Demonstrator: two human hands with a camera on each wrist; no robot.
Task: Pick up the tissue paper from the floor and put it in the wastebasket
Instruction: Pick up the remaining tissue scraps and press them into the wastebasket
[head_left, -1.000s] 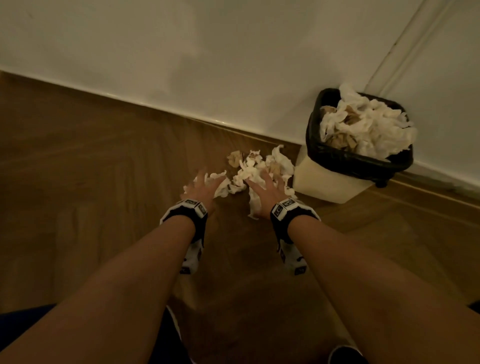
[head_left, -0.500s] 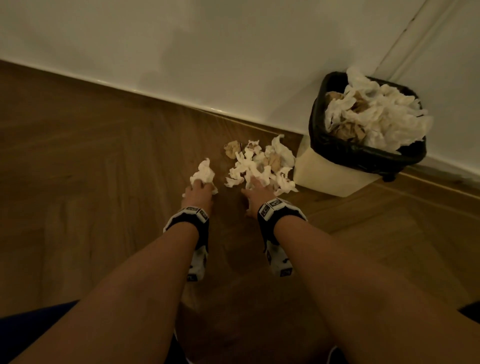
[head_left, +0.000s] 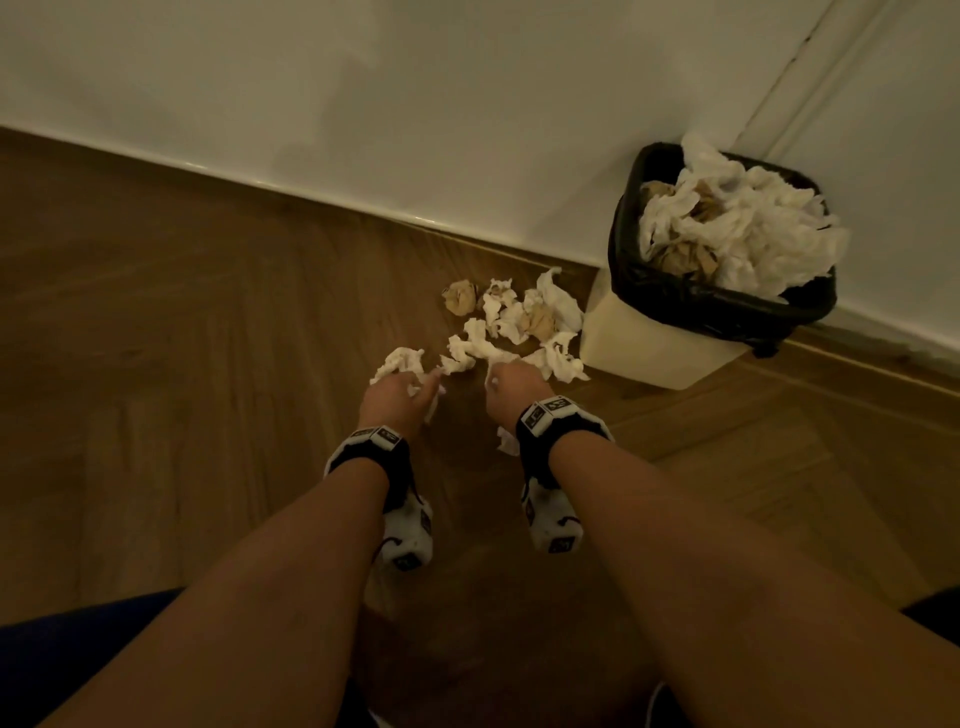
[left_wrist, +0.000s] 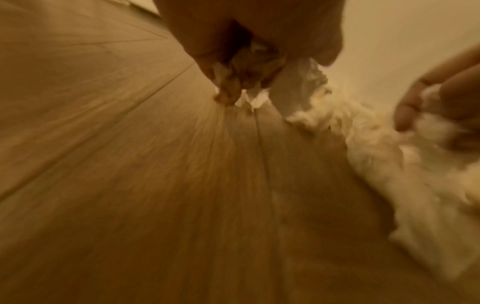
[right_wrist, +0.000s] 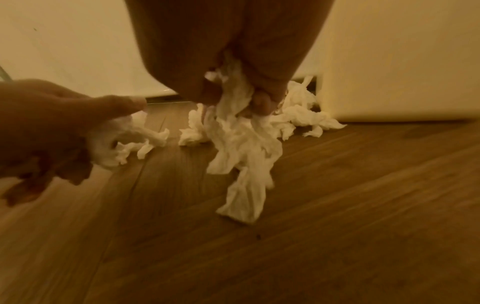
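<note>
Crumpled white and brown tissue paper lies in a pile on the wooden floor beside the wastebasket, a cream bin with a black liner heaped with tissues. My left hand grips a white tissue wad just left of the pile; its curled fingers show in the left wrist view. My right hand grips a long white tissue that hangs down to the floor, at the near edge of the pile.
A white wall with a skirting edge runs behind the pile and the basket. Bare wooden floor spreads to the left and in front. My knees in dark cloth sit at the bottom edge.
Both hands went from lying spread on the tissues to curling round them and have drawn back toward me, each with a wad of tissue pulled from the pile.
</note>
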